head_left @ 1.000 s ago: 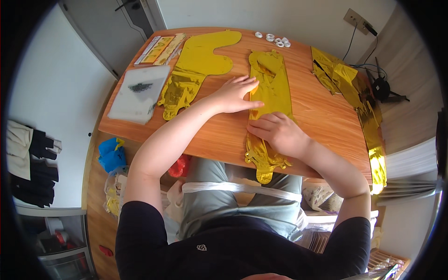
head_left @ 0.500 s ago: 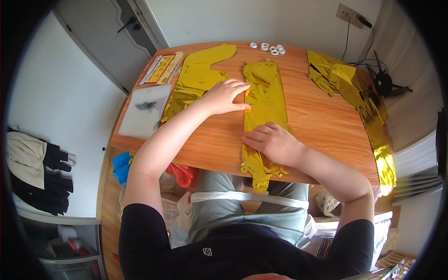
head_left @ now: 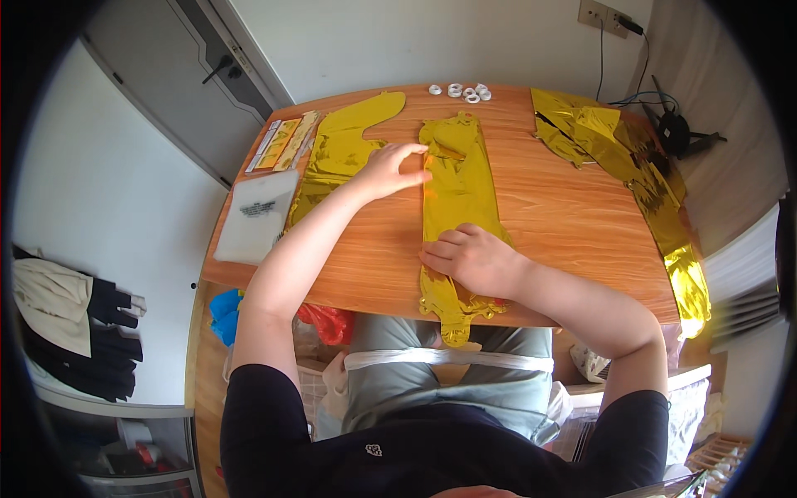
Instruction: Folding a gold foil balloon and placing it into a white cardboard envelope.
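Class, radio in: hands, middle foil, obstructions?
Left hand spread, right hand curled, both at gold foil. Near end overhangs table. White rolls beyond, clear of hands.

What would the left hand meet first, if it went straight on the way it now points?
Most likely the middle gold foil piece. The left hand points rightward, with its fingers at the foil's left edge; how firmly they touch it, if at all, is unclear.

Gold foil balloon [head_left: 459, 199], shiny, flat, uninflated, creased at far end. Lies lengthwise on the table [head_left: 573, 224], near tabbed end sticking out past the front edge.
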Demonstrator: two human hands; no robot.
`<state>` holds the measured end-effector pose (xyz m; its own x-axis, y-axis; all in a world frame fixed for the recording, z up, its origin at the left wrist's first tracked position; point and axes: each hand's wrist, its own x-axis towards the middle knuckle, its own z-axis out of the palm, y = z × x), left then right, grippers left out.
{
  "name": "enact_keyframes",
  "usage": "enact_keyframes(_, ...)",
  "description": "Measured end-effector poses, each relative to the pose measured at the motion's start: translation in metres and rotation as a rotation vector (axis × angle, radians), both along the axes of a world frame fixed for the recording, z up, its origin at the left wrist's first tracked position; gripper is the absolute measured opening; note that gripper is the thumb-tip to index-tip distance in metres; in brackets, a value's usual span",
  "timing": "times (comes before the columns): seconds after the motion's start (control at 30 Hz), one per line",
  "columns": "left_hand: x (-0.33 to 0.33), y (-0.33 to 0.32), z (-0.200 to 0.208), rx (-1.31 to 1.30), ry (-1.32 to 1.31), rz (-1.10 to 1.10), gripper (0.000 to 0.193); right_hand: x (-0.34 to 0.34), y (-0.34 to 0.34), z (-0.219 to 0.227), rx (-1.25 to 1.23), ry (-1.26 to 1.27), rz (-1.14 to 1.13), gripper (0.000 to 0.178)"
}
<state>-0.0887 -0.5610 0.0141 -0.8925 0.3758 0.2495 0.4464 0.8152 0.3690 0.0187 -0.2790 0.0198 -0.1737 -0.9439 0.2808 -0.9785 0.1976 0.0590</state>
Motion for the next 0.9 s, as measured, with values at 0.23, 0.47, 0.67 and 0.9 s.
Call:
enact_keyframes(0.23,-0.043,0.035,0.009,0.056,-0.098,0.419,0.048,0.000,0.003,-0.003,0.016,0.000,-0.023,0.043)
enact_keyframes(0.47,-0.073,0.029,0.010,0.246,-0.163,0.516,0.063,0.002,-0.005,0.001,0.004,-0.015,0.002,0.042)
enact_keyframes(0.67,-0.053,0.018,0.019,0.722,-0.329,0.136,0.039,0.000,-0.005,-0.002,-0.021,-0.016,0.018,0.040)
enact_keyframes(0.9,0.012,0.017,0.008,0.041,0.036,-0.009,0.027,-0.002,0.001,-0.005,-0.024,-0.005,0.007,0.039)
